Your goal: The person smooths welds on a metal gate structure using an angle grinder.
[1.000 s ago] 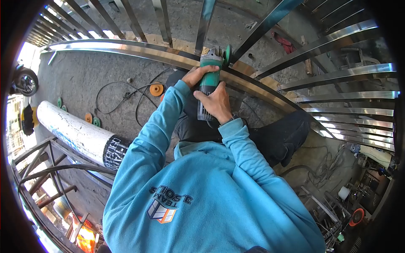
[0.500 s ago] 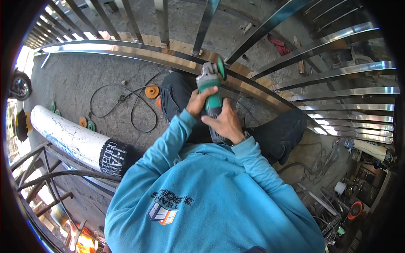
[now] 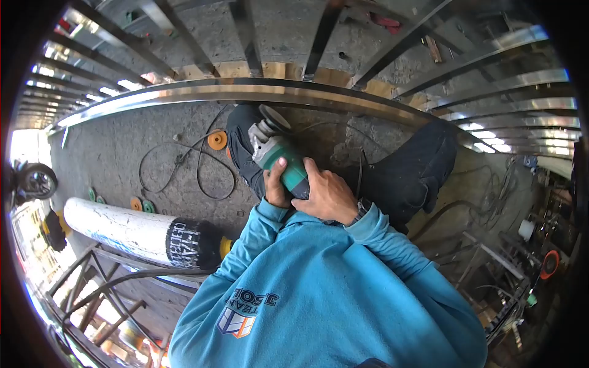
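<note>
L: your left hand [image 3: 275, 189] is clenching the angle grinder [image 3: 279, 156] body, thumb on top | R: your right hand [image 3: 328, 197] fingers are wrapping its rear | head is sitting just below the steel rail [image 3: 245, 91]

Single head camera, fisheye, steeply down, close above grinder [image 3: 281, 161].

Metal-fabrication workshop. Evidence: polished steel railing [image 3: 245, 92] with welded bars; gas cylinder [image 3: 123, 230] lying on concrete floor [image 3: 110, 141]; grinding discs [image 3: 216, 140], loose cables [image 3: 184, 165], angle grinder [image 3: 279, 161].
</note>
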`<state>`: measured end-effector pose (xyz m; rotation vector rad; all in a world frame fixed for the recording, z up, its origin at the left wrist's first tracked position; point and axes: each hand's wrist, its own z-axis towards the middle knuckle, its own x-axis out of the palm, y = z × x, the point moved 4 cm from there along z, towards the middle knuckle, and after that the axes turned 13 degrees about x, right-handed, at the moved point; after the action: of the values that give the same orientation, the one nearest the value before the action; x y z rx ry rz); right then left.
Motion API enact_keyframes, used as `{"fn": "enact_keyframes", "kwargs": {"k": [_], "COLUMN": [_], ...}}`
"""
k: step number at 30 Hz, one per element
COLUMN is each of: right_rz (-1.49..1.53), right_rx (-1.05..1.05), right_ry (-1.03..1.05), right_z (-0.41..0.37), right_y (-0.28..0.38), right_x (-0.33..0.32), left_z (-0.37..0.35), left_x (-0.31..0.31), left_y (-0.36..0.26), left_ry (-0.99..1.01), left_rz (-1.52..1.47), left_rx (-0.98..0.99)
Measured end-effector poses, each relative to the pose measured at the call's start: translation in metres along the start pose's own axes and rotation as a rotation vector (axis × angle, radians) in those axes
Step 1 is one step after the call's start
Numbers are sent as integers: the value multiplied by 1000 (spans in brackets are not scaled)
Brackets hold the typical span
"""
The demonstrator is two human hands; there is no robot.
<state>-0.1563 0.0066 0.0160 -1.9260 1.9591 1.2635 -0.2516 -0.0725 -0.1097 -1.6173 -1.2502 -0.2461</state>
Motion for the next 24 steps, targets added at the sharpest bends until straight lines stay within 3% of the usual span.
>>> {"fn": "enact_keyframes", "kwargs": {"k": [3,5,9,14,19,24], "right_rz": [-12,12,20,53,28,6], "right_rx": [-6,-73,-150,-220,-281,-334], "right_ry": [37,45,40,28,-21,-113], "right_z": [6,4,2,-2,-9,-12], "right_y": [7,10,15,19,25,26], "right_x": [0,7,12,16,11,6], "left_z": [4,-4,-16,-25,-26,-26], "left_x": [-2,1,4,-12,-15,3], "left_y": [-5,-20,-38,-48,-57,-70], "left_ry": [33,-7,-84,-33,-158,-88], "left_rz": [-53,-31,-38,23,132,131], "left_rx": [42,180,261,256,427,390]}}
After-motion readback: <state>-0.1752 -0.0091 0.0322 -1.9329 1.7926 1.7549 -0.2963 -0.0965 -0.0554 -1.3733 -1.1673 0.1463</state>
